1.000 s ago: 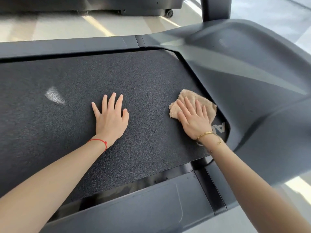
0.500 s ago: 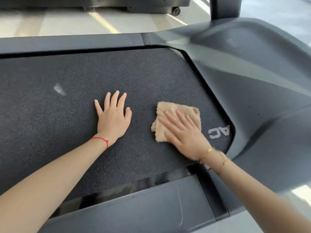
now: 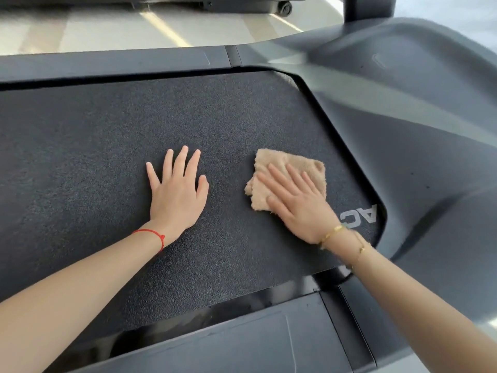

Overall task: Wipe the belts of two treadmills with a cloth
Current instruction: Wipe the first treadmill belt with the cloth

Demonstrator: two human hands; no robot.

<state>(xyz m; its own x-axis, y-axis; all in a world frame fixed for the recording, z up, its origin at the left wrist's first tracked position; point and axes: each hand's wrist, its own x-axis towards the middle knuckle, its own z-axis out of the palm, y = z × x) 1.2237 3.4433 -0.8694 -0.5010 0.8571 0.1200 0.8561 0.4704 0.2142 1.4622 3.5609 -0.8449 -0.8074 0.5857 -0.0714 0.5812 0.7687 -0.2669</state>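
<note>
Two hands are on the belt [image 3: 107,162] of one treadmill, both laid flat. The left hand [image 3: 177,195] rests palm-down on the bare textured surface near the middle of the visible stretch, fingers straight and spread, holding nothing; it appears to serve as a brace. The right hand [image 3: 295,200] presses the cloth [image 3: 285,170] against the belt with extended fingers, not curled round it, so the cloth is pinned under the palm rather than gripped. The cloth is a tan, fuzzy piece, folded or bunched, lying on the belt toward its right end, near the dark motor cover [image 3: 403,130] that bounds the belt there. Pale lettering [image 3: 360,215] on the belt shows just beside the right wrist, partly hidden by it. A red cord bracelet [image 3: 153,235] sits on the left wrist and a gold bracelet [image 3: 338,232] on the right. Side rails [image 3: 107,63] run along the far and near edges of the belt. Part of another machine's base with a wheel [image 3: 285,7] stands across the floor [image 3: 94,30] beyond the far rail; whether it is the second treadmill cannot be told. Assessment of progress: wiping is under way at the right end of this belt. No visible difference separates wiped from unwiped surface, so the share completed cannot be judged. The long stretch toward the left edge of view presumably needs covering, and the second belt remains outstanding as far as can be seen.
</note>
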